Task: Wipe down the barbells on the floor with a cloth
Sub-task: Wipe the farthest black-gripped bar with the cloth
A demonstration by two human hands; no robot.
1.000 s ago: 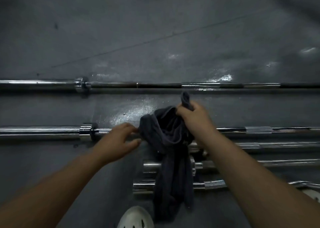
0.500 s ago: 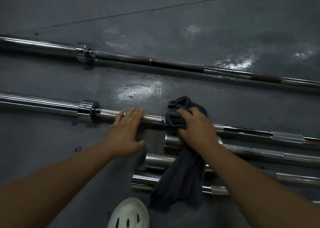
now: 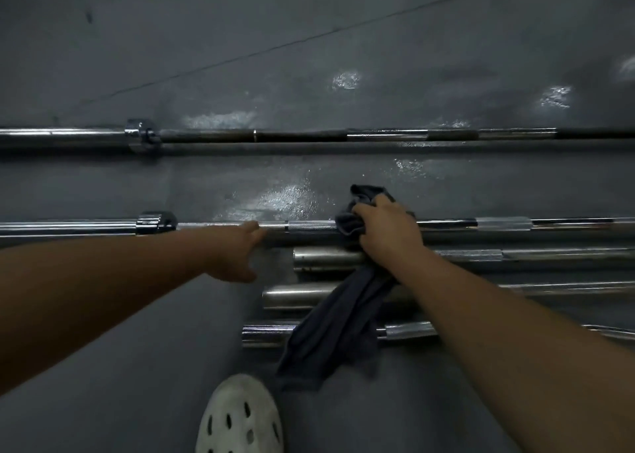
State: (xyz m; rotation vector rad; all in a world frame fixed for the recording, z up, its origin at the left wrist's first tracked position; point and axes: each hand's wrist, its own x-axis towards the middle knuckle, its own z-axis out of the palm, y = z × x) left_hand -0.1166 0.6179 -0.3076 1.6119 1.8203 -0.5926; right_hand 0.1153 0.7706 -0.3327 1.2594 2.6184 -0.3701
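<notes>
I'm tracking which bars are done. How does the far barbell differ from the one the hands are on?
The far barbell lies alone and untouched; the near barbell has the left hand touching it and the right hand holding the dark cloth on it. The far barbell's shaft shows dark stretches; the near barbell's looks bright chrome. Both are long steel bars lying across the floor.
</notes>
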